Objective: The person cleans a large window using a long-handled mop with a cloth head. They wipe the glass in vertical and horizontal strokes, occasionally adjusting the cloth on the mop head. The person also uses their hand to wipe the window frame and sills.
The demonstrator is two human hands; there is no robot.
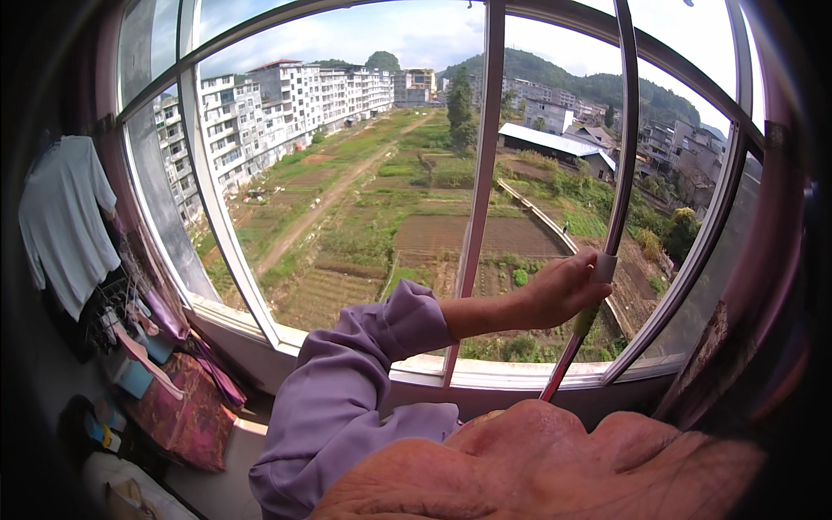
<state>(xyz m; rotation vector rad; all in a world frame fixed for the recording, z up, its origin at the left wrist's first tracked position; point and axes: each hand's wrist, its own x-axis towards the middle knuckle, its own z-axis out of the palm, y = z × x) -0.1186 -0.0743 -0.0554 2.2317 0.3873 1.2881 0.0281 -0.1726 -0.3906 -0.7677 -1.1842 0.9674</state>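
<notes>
My left hand (572, 289) is wrapped around a long metal pole (628, 130), at a joint with a grey collar (604, 268) and a yellow-green sleeve (585, 320). The pole stands tilted in front of the window (478, 227), running up out of the picture. Its lower end goes out of sight behind part of my face. A lilac sleeve (331, 370) is pushed up my left forearm. My right hand is out of view. Whether the pole's upper part touches the window frame, I cannot tell.
A white window sill (500, 374) runs below the panes. On the left hang a pale grey shirt (68, 214) and small garments (140, 357) on clips. Below them lies a red patterned cloth (188, 409). Mauve curtains (747, 286) flank the window. Fields and buildings are outside.
</notes>
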